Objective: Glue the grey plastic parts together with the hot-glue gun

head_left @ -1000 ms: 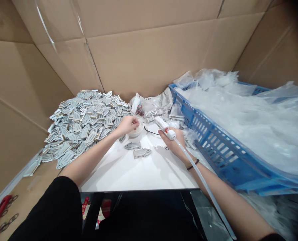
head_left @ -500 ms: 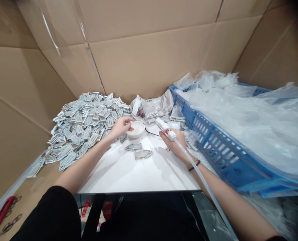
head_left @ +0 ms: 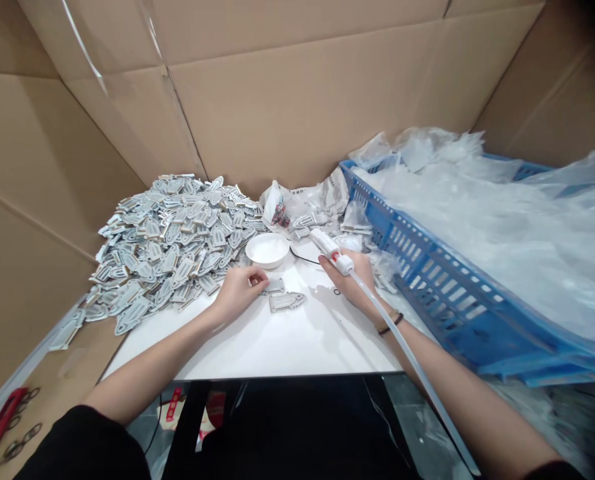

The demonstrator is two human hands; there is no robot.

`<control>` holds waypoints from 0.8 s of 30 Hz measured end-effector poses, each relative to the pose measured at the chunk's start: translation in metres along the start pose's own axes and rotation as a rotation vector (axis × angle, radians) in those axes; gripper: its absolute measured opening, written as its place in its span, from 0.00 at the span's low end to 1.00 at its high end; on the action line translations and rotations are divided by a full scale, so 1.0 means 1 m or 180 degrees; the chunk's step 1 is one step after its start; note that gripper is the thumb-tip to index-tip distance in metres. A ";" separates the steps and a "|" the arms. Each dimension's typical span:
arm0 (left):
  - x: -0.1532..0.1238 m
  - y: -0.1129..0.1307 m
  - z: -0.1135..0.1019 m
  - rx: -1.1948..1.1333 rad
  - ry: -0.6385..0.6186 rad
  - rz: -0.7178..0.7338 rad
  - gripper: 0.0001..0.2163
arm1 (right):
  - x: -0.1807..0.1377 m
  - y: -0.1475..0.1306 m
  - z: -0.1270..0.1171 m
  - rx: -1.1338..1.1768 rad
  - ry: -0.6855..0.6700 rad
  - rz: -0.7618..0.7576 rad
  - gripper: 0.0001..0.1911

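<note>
My left hand (head_left: 241,292) is closed in a pinch at the edge of a flat grey slotted piece (head_left: 276,286), partly covering it; whatever is between the fingertips is too small to make out. Just right of it lies a second grey pointed piece (head_left: 286,302) on the white table (head_left: 277,347). My right hand (head_left: 353,279) is wrapped round a white pen-like tool (head_left: 325,247) with red marks, its tip aimed up and left. A clear tube (head_left: 402,343) runs from its rear along the right forearm. Behind the left hand stands a shallow white bowl (head_left: 267,251).
A heap of grey slotted pieces (head_left: 177,240) covers the left side. On the right is a blue crate (head_left: 427,280) filled with clear plastic bags (head_left: 517,233). Crumpled packaging (head_left: 322,200) lies at the back. Red-handled scissors (head_left: 2,420) rest at the lower left.
My left hand has moved from the bowl's rim toward me, down to the left grey piece. The right hand with the pen-like tool stays almost in place.
</note>
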State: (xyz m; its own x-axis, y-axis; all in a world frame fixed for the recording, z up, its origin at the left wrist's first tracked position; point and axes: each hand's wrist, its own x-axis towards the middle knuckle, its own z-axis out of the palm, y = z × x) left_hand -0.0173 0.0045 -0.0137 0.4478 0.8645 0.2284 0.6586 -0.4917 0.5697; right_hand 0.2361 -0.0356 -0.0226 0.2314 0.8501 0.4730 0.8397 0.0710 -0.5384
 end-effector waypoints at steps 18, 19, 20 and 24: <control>-0.002 0.003 0.002 -0.0753 -0.0395 0.0082 0.09 | -0.003 -0.002 -0.004 0.0328 0.0023 -0.0135 0.23; -0.003 0.005 0.003 -0.1208 -0.0429 -0.0145 0.10 | -0.003 -0.001 -0.004 0.0440 0.0007 -0.0129 0.23; -0.003 0.006 0.004 -0.1716 -0.0494 -0.0387 0.10 | -0.004 -0.001 -0.005 0.0576 -0.0033 -0.0079 0.22; -0.004 0.014 0.010 -0.3534 -0.0704 -0.0989 0.10 | -0.007 -0.009 -0.011 0.1245 -0.0576 0.0460 0.19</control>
State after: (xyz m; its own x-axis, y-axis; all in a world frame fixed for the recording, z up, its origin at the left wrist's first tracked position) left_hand -0.0039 -0.0066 -0.0147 0.5280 0.8405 -0.1217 -0.0817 0.1929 0.9778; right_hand 0.2326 -0.0485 -0.0135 0.2137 0.9409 0.2627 0.5482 0.1071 -0.8295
